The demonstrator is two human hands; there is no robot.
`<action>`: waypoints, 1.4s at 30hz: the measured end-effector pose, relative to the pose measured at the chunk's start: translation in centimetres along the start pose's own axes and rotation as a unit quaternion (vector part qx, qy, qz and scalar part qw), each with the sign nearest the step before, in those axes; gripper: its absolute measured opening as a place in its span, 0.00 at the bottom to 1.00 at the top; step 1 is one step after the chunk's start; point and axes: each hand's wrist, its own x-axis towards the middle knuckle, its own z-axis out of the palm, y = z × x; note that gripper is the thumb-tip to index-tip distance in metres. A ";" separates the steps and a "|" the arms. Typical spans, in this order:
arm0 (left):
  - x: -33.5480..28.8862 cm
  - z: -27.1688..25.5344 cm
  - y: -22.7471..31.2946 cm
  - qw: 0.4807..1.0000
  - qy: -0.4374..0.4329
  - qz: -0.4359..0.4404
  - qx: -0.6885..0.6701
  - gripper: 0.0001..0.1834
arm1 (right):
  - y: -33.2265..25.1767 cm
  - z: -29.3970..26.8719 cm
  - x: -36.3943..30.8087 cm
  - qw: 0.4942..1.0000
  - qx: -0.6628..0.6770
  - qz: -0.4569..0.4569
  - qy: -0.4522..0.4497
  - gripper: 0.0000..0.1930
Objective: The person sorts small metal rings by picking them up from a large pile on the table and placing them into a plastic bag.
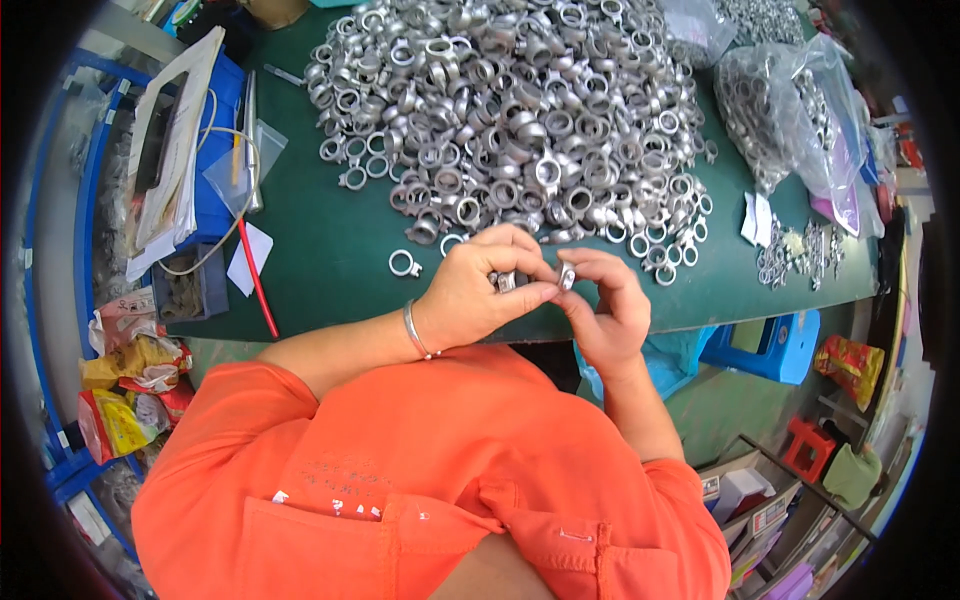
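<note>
Close together at the near edge of the green table [330,280], my two hands meet in front of a large heap of silver metal rings [530,130], each with a small lug. My right hand [612,305] pinches one metal ring [567,275] between thumb and fingers, turned nearly edge-on. The fingers of my left hand [475,285] curl around one or more metal rings [507,282], partly hidden, while its thumb and fingertips reach the ring in my right hand. A loose metal ring [404,263] lies left of my left hand.
See-through bags [790,110] of metal parts stand at the right, near small metal pieces [800,255]. A red pen-like stick [258,280] and a blue holder with papers [180,140] are at the left. A blue plastic stool [770,347] stands below the table's right edge.
</note>
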 end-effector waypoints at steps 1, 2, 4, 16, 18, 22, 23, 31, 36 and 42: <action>0.0 -0.1 -0.2 1.000 0.007 0.012 0.018 0.05 | -0.2 -0.2 0.7 0.995 -0.088 -0.044 -0.020 0.16; -0.1 0.0 0.2 1.000 0.006 -0.015 -0.004 0.05 | -0.4 -0.2 0.8 0.990 -0.129 -0.061 0.010 0.17; 0.1 -0.3 -0.5 1.000 -0.019 0.016 -0.014 0.07 | -0.8 -0.3 0.5 0.986 -0.158 -0.059 0.011 0.19; -0.2 -1.4 -1.7 0.801 -0.117 -0.305 -0.501 0.13 | -1.1 -0.5 6.1 0.951 -0.279 -0.132 -0.009 0.11; -0.4 -1.7 -1.0 0.797 -0.102 -0.298 -0.516 0.12 | -0.1 -1.3 7.5 0.916 -0.388 -0.099 -0.036 0.10; -1.0 -2.0 -0.7 0.804 -0.085 -0.289 -0.512 0.10 | 1.9 -2.2 7.8 0.916 -0.378 -0.126 -0.052 0.09; -1.2 -1.9 -0.9 0.798 -0.090 -0.286 -0.522 0.10 | 2.0 -2.3 7.6 0.917 -0.376 -0.122 -0.049 0.08; -2.1 -1.7 -0.5 0.856 -0.039 -0.131 -0.499 0.10 | -0.1 0.0 6.2 0.987 -0.160 0.020 -0.006 0.06; -0.1 -1.2 1.6 0.959 0.143 0.244 0.007 0.09 | -4.3 5.9 4.3 0.756 0.534 0.378 -0.004 0.26; 1.2 0.3 2.9 0.905 0.129 0.378 0.147 0.11 | -1.6 4.2 2.6 0.776 0.566 0.260 0.098 0.16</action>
